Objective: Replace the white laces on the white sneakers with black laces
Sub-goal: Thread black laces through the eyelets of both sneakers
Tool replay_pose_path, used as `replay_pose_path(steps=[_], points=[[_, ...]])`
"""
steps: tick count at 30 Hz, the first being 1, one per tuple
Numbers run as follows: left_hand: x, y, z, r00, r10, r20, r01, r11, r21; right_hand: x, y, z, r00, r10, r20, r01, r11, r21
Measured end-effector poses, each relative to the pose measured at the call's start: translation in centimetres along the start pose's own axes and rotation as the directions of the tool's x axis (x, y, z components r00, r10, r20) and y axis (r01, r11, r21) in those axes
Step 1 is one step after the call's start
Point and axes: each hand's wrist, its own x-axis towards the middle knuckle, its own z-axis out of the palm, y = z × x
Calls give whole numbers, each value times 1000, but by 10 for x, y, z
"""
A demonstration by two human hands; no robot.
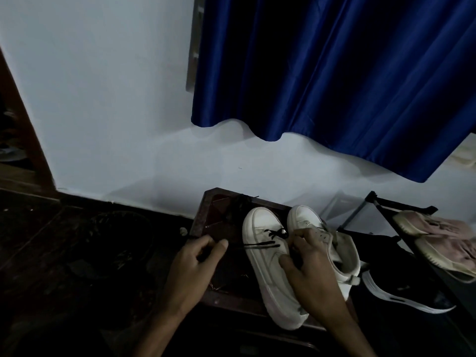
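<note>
Threading black lace (261, 244) through the low eyelets of the near white sneaker (268, 284) on the dark counter (203, 217). Left hand (195, 261) grip narrow, pinching the lace end drawn out sideways. Right hand (311, 269) grip curled over the sneaker's tongue area, steadying it. Risks: a hard sideways pull could drag the sneaker, whose heel sits at the counter's front edge. Dim light hides the eyelets, so a skipped hole or uneven ends are likely. Second white sneaker (306, 217) just beside, no lace visible in it.
</note>
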Motion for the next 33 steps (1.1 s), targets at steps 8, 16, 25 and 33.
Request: replay_pose_path(steps=[8,16,25,33], points=[[12,50,-18,957,-286,-39,25,215,-976,1,-4,1,994,100,-48,-102,994,-45],[-9,22,-13,999,-46,-29,29,903,-430,-2,-3,6,986,114,-121,-121,991,-53],[-17,-18,-3,963,254,93,-267,838,477,-6,-6,8,985,69,-157,-69,998,6],[-10,-17,-12,954,269,-135,-224,934,279,-6,-7,7,985,68,-157,-65,998,24]])
